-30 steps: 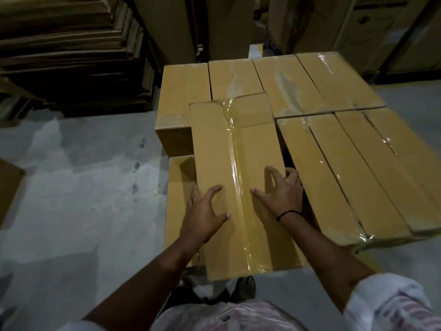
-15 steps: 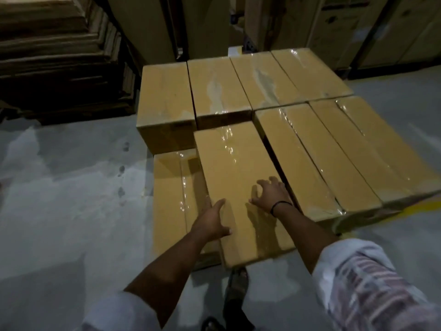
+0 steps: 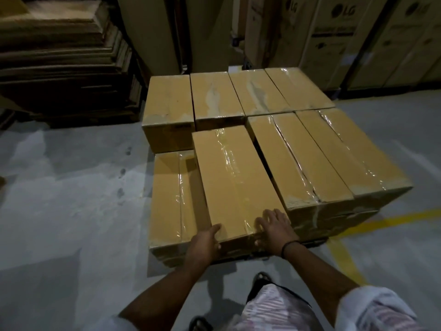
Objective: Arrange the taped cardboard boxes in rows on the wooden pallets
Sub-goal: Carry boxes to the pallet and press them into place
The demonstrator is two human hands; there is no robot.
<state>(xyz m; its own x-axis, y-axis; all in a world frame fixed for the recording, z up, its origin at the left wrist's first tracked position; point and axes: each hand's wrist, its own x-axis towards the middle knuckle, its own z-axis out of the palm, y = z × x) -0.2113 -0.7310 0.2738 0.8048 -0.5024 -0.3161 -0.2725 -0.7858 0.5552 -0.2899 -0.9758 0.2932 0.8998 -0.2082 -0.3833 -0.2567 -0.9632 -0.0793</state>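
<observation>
taped centre box lies lengthwise in the middle of the frame, near end toward the camera, clear tape strip down its top. left hand is at the near-left corner of it, thumb on the top edge, fingers round the front face, grasping the box. right hand is at the near-right corner, fingers spread on top, thumb hooked down the front face, also grasping it. black wristband on the right wrist. so the box runs away from both hands toward upper centre.

lower box sits just left of it, one level down, partly under its left side. two right boxes lie beside it on the right, tops about level, with a dark gap between. back row of four taped boxes runs side by side across upper centre; cannot tell if the centre box touches it.

grey floor at left, yellow line lower right. flat cardboard stack upper left, tall printed cartons upper right.
</observation>
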